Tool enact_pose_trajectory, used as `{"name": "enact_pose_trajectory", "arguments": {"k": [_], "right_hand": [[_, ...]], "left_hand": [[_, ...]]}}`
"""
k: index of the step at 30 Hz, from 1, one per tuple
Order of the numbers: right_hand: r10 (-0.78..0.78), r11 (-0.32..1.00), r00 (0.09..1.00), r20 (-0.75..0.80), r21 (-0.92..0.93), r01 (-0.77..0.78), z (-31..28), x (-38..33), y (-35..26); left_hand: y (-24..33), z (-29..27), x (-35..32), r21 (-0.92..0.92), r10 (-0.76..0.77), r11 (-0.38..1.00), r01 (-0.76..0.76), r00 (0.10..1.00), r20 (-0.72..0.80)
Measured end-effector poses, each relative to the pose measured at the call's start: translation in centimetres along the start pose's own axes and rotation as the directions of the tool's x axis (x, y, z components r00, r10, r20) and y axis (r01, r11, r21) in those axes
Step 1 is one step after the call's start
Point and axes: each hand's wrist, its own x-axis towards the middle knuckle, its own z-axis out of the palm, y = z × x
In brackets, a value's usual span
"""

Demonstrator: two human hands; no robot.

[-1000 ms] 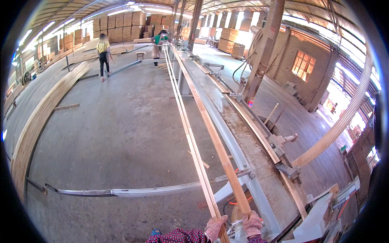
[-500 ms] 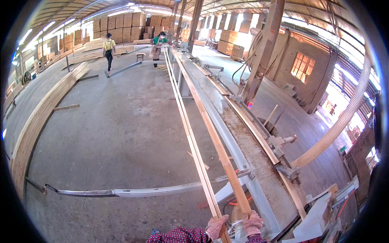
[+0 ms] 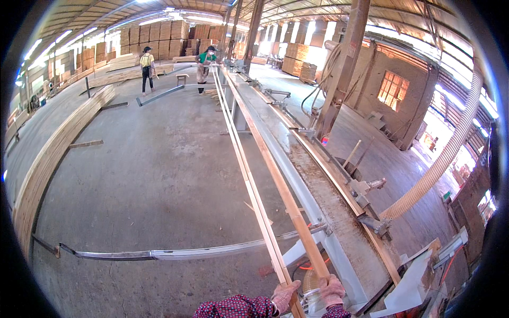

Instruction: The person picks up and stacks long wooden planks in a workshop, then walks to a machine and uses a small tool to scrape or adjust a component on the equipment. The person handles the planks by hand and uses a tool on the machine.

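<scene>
Two long, thin pale wood strips (image 3: 271, 245) run side by side from far ahead to my left hand (image 3: 285, 297), which is wrapped round their near ends. My right hand (image 3: 332, 291) grips the near end of a wider, reddish-brown wooden board (image 3: 303, 230) just to their right. Both hands wear pinkish knit gloves, with patterned sleeves behind them. At the far end of the wood a co-worker in a green top (image 3: 204, 59) leans toward the strips, hands too small to make out. Alongside the board lies a long metal machine bed (image 3: 328, 196).
A metal crossbar (image 3: 201, 253) spans the floor at left. Stacked long boards (image 3: 58, 146) lie at far left. Clamps (image 3: 366, 188) line the machine's right side, near a ribbed hose (image 3: 435, 177) and a steel post (image 3: 342, 74). Another person (image 3: 147, 69) stands behind.
The co-worker in green bends lower and shifts slightly left. The person in yellow has turned and moved slightly right. My hands keep their grip, almost unmoved.
</scene>
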Motion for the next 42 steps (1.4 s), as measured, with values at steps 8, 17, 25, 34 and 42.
{"name": "enact_pose_trajectory", "arguments": {"k": [8, 17, 25, 34, 42], "right_hand": [[-0.019, 0.999, 1.0, -0.025, 0.026, 0.02, 0.6, 0.2, 0.3], [-0.017, 1.0, 0.996, -0.082, -0.019, 0.015, 0.8, 0.2, 0.2], [0.022, 0.999, 1.0, 0.019, 0.045, -0.023, -0.9, -0.3, -1.0], [0.031, 0.999, 0.999, -0.009, 0.029, -0.031, 0.2, 0.1, -0.1], [0.064, 0.997, 0.998, 0.029, 0.038, -0.065, -0.7, -0.2, -0.9]], "left_hand": [[2.5, -0.4, -4.0, -0.099, 0.033, 0.995, -0.026, 0.996, 0.079], [2.4, -0.4, -4.2, -0.163, 0.048, 0.986, -0.023, 0.988, 0.147], [2.4, -1.0, -2.9, 0.07, 0.033, 0.997, -0.041, 0.994, 0.101], [2.0, -1.0, -1.9, 0.088, -0.013, 0.996, 0.005, 0.996, 0.089], [0.3, -0.7, -0.1, 0.071, 0.025, 0.997, -0.029, 0.997, 0.068]]}}
